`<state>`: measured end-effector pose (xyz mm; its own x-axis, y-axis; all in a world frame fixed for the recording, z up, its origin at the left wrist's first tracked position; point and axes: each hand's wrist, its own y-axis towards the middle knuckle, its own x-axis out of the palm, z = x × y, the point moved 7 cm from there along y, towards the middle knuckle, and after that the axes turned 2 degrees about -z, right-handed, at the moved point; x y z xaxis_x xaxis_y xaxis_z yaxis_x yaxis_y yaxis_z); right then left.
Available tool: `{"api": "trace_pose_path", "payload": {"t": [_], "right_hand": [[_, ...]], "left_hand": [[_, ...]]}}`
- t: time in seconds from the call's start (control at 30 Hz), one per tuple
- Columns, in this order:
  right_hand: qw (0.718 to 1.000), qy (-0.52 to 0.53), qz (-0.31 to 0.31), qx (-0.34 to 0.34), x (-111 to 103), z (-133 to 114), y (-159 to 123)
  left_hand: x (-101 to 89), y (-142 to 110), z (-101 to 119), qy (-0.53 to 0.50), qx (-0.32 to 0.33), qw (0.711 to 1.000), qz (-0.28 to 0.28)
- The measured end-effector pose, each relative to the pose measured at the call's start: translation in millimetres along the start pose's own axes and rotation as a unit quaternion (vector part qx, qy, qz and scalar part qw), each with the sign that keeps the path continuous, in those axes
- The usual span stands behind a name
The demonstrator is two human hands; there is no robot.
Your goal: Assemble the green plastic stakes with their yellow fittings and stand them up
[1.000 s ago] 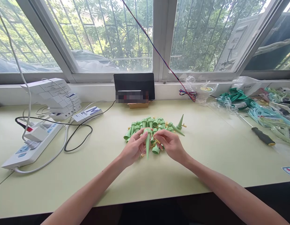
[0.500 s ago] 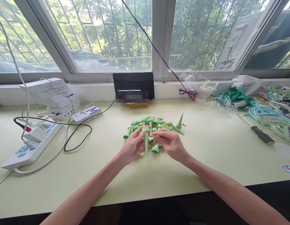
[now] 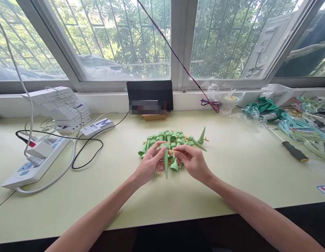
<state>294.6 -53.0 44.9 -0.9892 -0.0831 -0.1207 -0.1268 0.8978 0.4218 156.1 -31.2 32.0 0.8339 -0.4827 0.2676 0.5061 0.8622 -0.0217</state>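
Observation:
My left hand (image 3: 150,163) is closed around the capped end of a green plastic watering spike (image 3: 166,165), whose tip points down toward me. Between the fingertips of my right hand (image 3: 195,163) is a small yellow valve (image 3: 172,152), its end against or very near the side of the spike; I cannot tell if it is inserted. Behind and below both hands lies a pile of similar green spikes (image 3: 174,167) mixed with yellow valves, partly hidden by my fingers. One more spike (image 3: 202,135) stands point-up at the pile's right, a yellow piece beside its base.
A tablet (image 3: 150,91) leans near the window. On the left are a power strip (image 3: 36,171), cables and stacked white boxes (image 3: 68,112). A screwdriver (image 3: 293,150), green plastic wrapping (image 3: 264,108) and bagged items lie on the right of the table (image 3: 243,175).
The spike in my left hand has shifted slightly right and toward me. My right fingertips have moved a little right, and more of the yellow valve shows between the hands.

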Motion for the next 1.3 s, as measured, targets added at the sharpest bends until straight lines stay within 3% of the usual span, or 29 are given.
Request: {"api": "trace_pose_path", "payload": {"t": [0.57, 1.07, 1.3], "right_hand": [[0.999, -0.052, 0.004, -0.012, -0.8, -5.3, -1.8], [0.999, 0.032, -0.003, 0.025, 0.2, 2.0, -1.3], [0.998, 0.063, -0.004, 0.011, -0.3, 3.0, -0.3]], "left_hand": [[-0.9, -1.4, 0.0, 0.045, 0.002, 0.999, 0.004], [-1.5, -1.0, 0.1, 0.031, 0.005, 0.999, 0.007], [-2.0, -0.9, 2.3, 0.05, 0.024, 0.998, 0.007]]}}
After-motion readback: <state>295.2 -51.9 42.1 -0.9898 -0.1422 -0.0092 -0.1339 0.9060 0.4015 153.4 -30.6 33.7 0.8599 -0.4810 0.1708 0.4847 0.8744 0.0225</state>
